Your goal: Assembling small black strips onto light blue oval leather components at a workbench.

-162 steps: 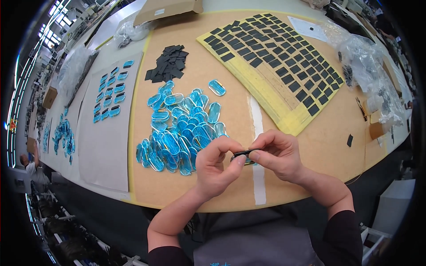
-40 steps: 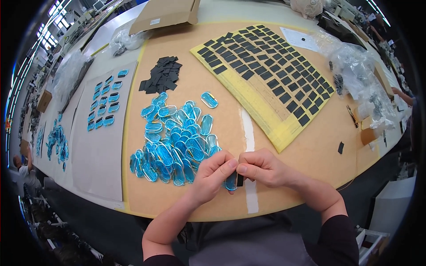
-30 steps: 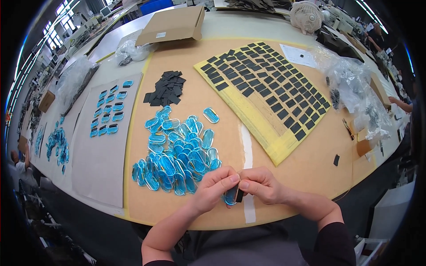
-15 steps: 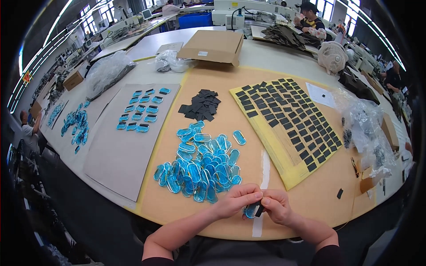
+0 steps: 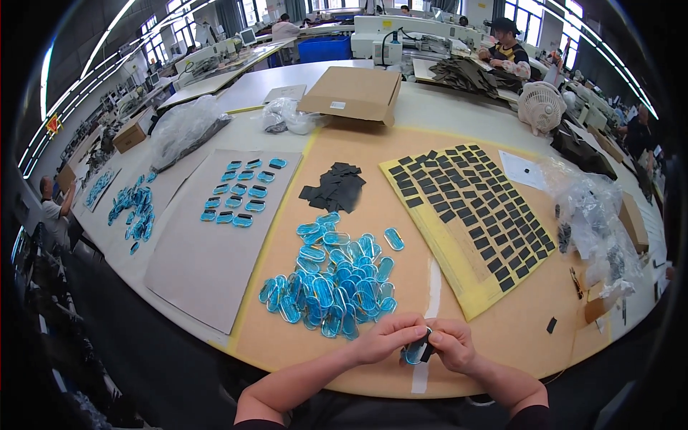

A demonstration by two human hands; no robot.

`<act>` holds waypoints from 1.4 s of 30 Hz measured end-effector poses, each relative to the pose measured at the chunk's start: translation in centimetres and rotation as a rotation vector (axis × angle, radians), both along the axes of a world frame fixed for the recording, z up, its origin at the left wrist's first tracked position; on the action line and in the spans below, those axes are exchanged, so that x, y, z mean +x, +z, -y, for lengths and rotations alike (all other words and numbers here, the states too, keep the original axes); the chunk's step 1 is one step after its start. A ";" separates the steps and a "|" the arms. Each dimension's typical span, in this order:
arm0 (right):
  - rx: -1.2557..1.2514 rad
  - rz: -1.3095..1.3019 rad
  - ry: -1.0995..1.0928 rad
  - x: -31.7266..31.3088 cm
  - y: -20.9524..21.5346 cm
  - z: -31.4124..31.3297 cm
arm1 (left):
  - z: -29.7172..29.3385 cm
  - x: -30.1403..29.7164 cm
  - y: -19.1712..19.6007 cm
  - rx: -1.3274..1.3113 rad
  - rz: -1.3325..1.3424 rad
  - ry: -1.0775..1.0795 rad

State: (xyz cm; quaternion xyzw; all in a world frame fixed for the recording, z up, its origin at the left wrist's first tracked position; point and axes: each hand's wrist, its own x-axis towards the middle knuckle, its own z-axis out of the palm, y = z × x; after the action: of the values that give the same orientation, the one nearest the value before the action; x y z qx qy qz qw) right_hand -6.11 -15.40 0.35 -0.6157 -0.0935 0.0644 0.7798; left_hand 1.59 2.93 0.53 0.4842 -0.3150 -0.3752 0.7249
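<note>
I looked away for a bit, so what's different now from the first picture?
The black strip was held crosswise; now it points downward beside the blue oval. The left hand and right hand still hold them. The view tilted up. The blue pile and black pile stayed put.

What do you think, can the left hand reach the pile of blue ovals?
Probably yes: the pile of blue ovals lies near the left hand, with nothing seeming to block the way. But its grip isn't free: it's holding a blue piece.
</note>
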 end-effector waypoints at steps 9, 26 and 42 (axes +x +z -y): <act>0.049 -0.099 -0.004 0.2 0.8 -0.6 | -0.6 0.8 -0.5 0.053 -0.165 -0.058; 0.090 -0.037 0.018 0.8 -1.2 -0.3 | -0.5 0.8 -0.8 0.052 -0.072 -0.052; 0.090 -0.078 -0.010 0.1 0.3 -0.2 | -0.4 0.3 -0.1 0.111 0.006 0.036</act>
State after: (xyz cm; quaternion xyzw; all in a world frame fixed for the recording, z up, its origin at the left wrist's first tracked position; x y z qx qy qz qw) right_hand -6.01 -15.24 0.61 -0.5776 -0.0629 0.0803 0.8099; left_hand 1.85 3.37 0.44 0.5306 -0.2873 -0.3775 0.7025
